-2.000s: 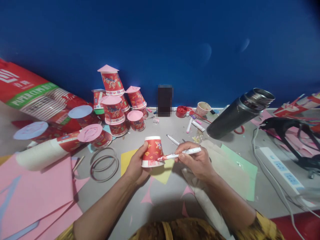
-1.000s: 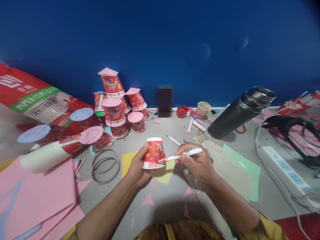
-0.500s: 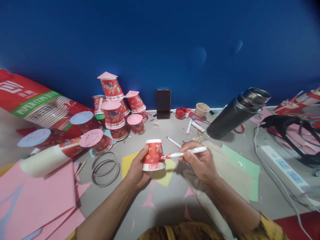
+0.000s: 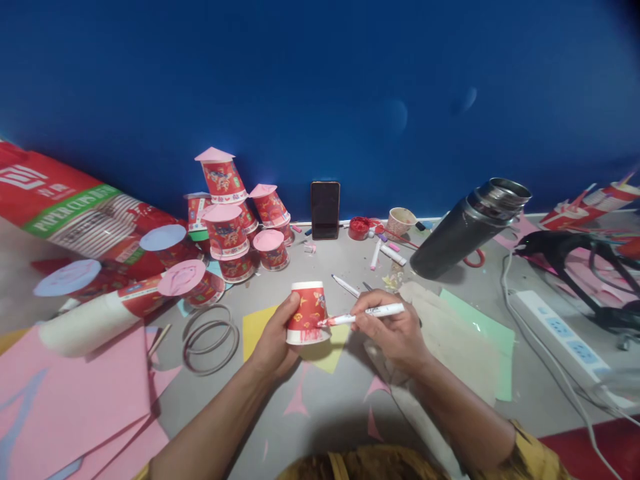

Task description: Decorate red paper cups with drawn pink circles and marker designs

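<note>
Below a dark-blue wall [image 4: 320,80], the grey tabletop [image 4: 270,287] is covered at left by pink sheets [image 4: 90,400] and stacked red cups [image 4: 227,237]. Over a yellow sheet [image 4: 255,327], a paper cup [image 4: 307,313] is held upside down in the left hand's [image 4: 280,337] closed grip, while a white marker [image 4: 385,311] is pinched in the right hand's [image 4: 387,330] tight grip, its reddened tip set at the cup's lower right side. Farther right, a dark flask [image 4: 450,233] and a white power strip [image 4: 565,340] are seen.
</note>
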Demonstrator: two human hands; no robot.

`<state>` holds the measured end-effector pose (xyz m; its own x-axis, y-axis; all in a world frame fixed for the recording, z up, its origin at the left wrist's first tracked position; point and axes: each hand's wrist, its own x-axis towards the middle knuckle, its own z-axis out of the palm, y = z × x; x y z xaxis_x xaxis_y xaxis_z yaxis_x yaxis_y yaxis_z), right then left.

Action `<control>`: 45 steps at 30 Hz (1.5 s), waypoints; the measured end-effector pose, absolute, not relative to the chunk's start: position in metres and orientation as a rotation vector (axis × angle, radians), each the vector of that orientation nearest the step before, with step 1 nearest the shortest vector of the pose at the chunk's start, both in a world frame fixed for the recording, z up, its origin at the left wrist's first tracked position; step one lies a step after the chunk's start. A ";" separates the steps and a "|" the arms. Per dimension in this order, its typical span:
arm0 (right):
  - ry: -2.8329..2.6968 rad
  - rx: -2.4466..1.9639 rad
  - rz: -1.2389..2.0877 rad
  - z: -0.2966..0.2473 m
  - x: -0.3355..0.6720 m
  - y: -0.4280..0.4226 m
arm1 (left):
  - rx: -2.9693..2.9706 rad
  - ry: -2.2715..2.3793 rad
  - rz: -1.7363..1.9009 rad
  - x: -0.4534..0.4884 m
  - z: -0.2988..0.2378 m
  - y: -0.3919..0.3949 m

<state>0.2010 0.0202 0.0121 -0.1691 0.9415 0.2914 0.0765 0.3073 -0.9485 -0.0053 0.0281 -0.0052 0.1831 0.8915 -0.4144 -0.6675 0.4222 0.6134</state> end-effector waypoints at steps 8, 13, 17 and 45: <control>-1.541 -0.982 0.957 0.017 0.198 0.021 | 0.360 0.816 1.162 -0.006 -0.010 0.028; -1.531 -0.957 0.980 0.019 0.198 0.021 | 0.341 0.823 1.135 -0.007 -0.011 0.028; -1.550 -0.950 0.919 0.020 0.197 0.020 | 0.343 0.830 1.144 -0.007 -0.012 0.028; -1.615 -0.937 0.900 0.030 0.197 0.017 | 0.576 0.903 1.170 -0.001 -0.003 0.027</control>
